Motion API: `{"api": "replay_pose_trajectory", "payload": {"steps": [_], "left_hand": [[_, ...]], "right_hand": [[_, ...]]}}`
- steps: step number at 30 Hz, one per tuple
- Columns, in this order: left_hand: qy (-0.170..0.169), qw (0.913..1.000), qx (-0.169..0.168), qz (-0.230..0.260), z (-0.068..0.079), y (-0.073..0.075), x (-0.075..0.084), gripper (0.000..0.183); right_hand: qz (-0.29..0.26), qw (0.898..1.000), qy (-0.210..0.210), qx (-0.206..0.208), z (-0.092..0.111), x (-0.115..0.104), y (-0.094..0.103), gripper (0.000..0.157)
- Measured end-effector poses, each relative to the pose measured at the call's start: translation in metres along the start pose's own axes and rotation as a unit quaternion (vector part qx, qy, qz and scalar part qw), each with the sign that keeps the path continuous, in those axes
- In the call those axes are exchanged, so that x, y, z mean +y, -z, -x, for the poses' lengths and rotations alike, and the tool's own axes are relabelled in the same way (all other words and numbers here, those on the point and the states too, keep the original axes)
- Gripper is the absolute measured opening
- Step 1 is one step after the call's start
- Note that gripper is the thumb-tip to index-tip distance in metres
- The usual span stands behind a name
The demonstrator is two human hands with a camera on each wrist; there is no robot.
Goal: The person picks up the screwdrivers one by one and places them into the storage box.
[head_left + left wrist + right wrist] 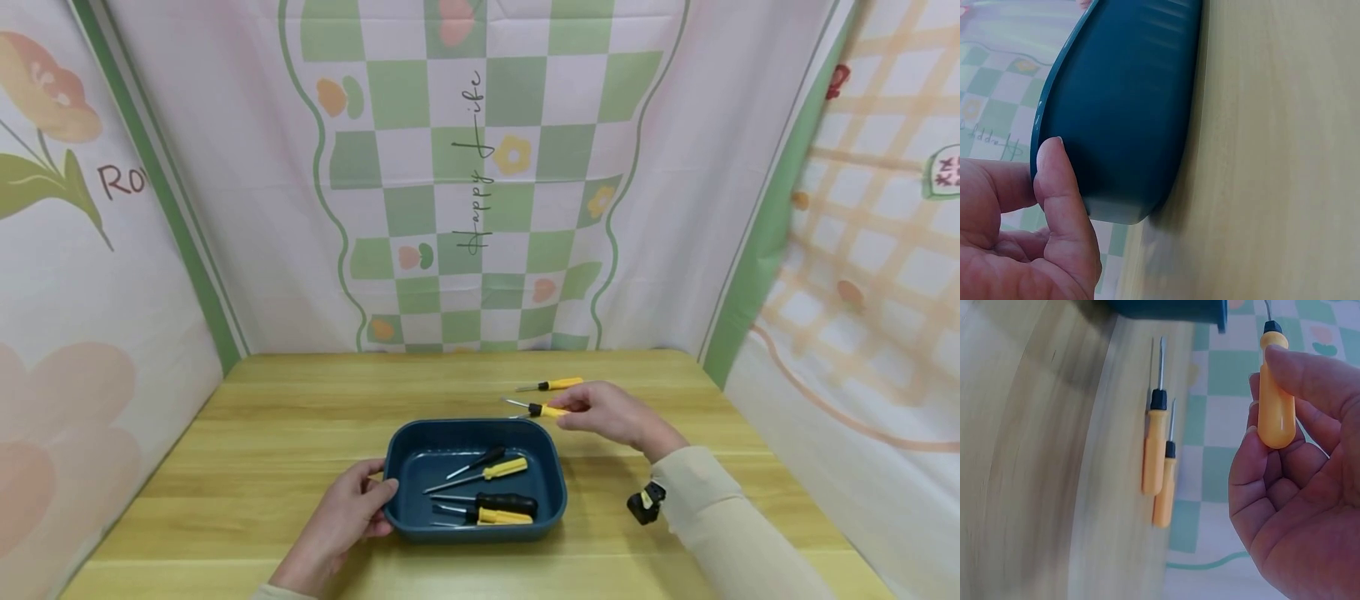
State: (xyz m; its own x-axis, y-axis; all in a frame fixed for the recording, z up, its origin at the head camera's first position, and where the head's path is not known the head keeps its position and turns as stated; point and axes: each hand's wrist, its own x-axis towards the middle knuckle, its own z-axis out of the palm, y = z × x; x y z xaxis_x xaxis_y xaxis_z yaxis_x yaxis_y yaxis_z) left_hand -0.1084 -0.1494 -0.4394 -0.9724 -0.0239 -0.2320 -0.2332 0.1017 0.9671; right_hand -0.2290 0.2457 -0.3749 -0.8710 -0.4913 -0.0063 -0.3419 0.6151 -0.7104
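My left hand (348, 508) grips the left wall of a dark blue tray (474, 533), thumb on one side of the rim and fingers on the other. The left wrist view has the thumb (1060, 194) against the tray's wall (1122, 94). In my right hand (611, 414) is a yellow-handled screwdriver (1277, 412), pinched by its handle and raised above the table behind the tray's right corner. Two more yellow screwdrivers, a nearer one (1156, 450) and a farther one (564, 383), lie on the table by that hand.
Inside the tray lie several screwdrivers, among them a yellow one (506, 469), a thick black-handled one (510, 503) and a small black one (489, 456). The wooden table (300, 417) is enclosed by printed cloth at the back (510, 208) and both sides.
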Motion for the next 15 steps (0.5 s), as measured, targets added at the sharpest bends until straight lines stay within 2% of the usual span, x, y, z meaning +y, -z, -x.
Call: {"api": "replay_pose_trajectory", "payload": {"steps": [15], "left_hand": [[0.006,1.0,-0.004,0.0,-0.002,0.002,-0.001,0.048]], "right_hand": [[0.017,0.999,0.029,-0.021,-0.005,-0.024,-0.013,0.029]]}}
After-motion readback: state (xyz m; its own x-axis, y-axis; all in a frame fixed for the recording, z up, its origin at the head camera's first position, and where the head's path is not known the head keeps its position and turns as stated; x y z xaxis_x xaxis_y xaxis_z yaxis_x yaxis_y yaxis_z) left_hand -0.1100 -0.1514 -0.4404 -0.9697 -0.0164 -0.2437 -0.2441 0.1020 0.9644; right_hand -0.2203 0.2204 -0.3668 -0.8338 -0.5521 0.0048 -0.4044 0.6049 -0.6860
